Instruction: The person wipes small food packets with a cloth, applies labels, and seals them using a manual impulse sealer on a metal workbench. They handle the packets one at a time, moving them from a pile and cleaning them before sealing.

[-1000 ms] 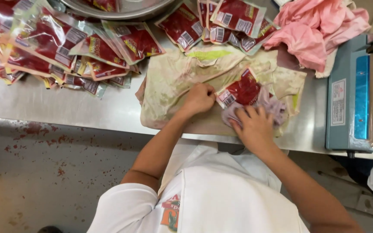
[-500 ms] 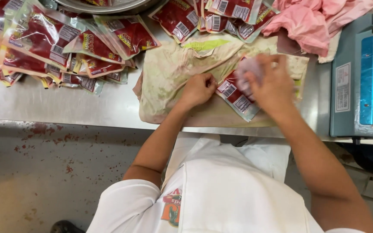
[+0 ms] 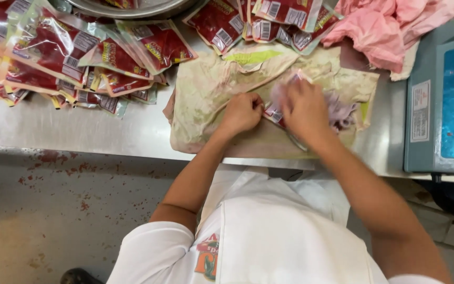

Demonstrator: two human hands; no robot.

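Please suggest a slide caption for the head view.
Left hand pins a red sachet on a stained cloth while right hand wipes it with a rag.

free: bare counter (image 3: 80, 131) front-left | blocked: pouch pile (image 3: 69, 58) left, sealer (image 3: 437, 105) right

- My steel table (image 3: 80, 131) carries it all.
- Stained cloth (image 3: 206, 100) at front centre.
- Red sachets (image 3: 53, 52) heaped left and back.
- Pink rag (image 3: 384, 26), blue heat sealer (image 3: 437, 100) right.

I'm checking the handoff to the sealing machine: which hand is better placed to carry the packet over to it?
Likely the right hand: it lies on the red packet, nearer the blue sealer. The left hand only pins the packet's far edge.
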